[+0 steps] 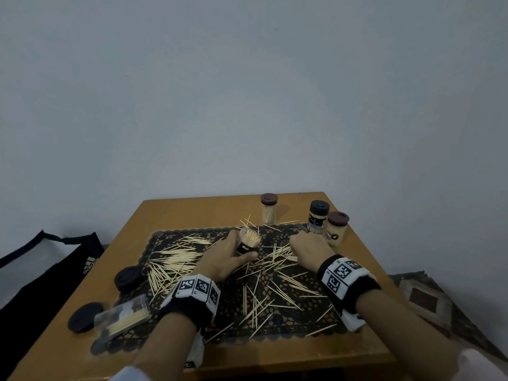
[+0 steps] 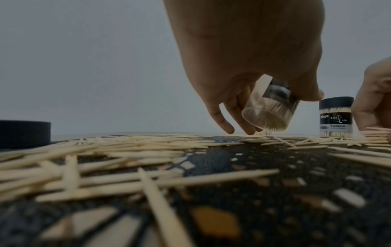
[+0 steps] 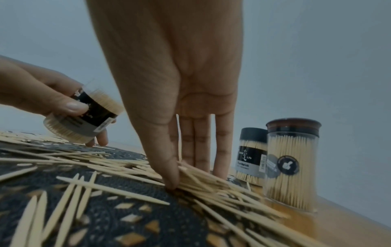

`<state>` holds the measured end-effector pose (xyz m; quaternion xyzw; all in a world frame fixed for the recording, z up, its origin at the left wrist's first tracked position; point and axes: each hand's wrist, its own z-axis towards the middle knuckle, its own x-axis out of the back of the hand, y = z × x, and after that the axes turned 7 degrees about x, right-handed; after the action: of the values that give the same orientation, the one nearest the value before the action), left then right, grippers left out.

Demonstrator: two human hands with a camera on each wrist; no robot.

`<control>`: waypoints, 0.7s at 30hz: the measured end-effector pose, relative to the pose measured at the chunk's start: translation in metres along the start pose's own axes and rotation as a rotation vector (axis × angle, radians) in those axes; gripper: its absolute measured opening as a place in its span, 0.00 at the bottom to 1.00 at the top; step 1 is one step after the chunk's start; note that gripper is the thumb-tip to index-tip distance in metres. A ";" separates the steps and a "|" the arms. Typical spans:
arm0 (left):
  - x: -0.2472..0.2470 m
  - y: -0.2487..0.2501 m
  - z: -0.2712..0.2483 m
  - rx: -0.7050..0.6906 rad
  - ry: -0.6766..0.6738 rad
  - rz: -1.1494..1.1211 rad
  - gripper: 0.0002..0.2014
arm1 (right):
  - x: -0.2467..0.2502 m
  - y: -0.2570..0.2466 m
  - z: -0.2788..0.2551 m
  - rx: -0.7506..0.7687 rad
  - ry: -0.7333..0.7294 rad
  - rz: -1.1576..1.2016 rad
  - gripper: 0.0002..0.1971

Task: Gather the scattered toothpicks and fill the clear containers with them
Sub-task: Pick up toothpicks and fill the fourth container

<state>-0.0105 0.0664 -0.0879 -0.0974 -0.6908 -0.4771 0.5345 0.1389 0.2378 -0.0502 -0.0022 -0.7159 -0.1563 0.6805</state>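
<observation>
Nearest the viewer, a smooth ochre wooden table [image 1: 302, 353] carries a dark, lace-patterned placemat [image 1: 291, 320] with a scalloped edge and diamond-shaped cut-outs. At the near left corner a clear rectangular plastic box [image 1: 122, 316] lies on its side, holding a bundle of pale wooden sticks, with two round, ribbed black lids [image 1: 85, 317] beside it on the bare wood. Thin, pointed, cream-coloured toothpicks [image 1: 258, 303] lie scattered and crossed over the mat, denser toward its left side. Farther in, the left hand [image 1: 225, 257] grips a small clear cylindrical container [image 1: 248, 240], thumb and fingers curled round its black label; the container is lidless, tilted, lifted just above the mat, and packed with toothpicks whose tips show at the mouth. To its right, the right hand [image 3: 175, 103] points downward at a loose sheaf of toothpicks on the mat, its straight fingers [image 3: 202, 147] on the far side of the sheaf and its thumb pressed to the near side; one toothpick stands upright between thumb and fingers. Beyond the right hand, just off the mat, two upright filled jars stand touching: one with a black lid [image 1: 319, 217] and one with a brown lid [image 1: 336, 229]. A third brown-lidded jar [image 1: 269, 209] stands apart at the far edge, before a plain grey wall [image 1: 247, 92].
</observation>
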 end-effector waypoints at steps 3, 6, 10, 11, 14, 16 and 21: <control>0.000 0.001 0.000 -0.001 -0.005 0.008 0.28 | 0.003 -0.002 0.001 -0.003 -0.019 -0.010 0.08; 0.000 0.000 0.000 0.007 -0.010 -0.001 0.29 | 0.006 -0.002 0.002 0.014 -0.051 -0.005 0.07; 0.000 0.000 0.000 0.011 -0.011 -0.011 0.30 | 0.005 0.001 0.001 0.048 -0.047 -0.013 0.05; -0.001 0.000 0.000 0.011 -0.010 -0.011 0.29 | 0.005 0.001 0.001 0.055 -0.043 -0.021 0.04; -0.001 0.000 0.001 0.012 -0.014 -0.003 0.28 | 0.005 -0.001 0.000 0.084 -0.037 -0.052 0.02; -0.002 0.000 0.001 0.014 -0.014 -0.002 0.28 | 0.005 -0.003 0.000 0.094 -0.027 -0.057 0.06; -0.001 0.001 0.000 0.013 -0.012 0.006 0.28 | 0.004 -0.003 0.000 0.066 -0.037 0.016 0.08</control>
<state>-0.0099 0.0673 -0.0881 -0.0990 -0.6969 -0.4703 0.5324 0.1381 0.2340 -0.0470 0.0114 -0.7331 -0.1271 0.6680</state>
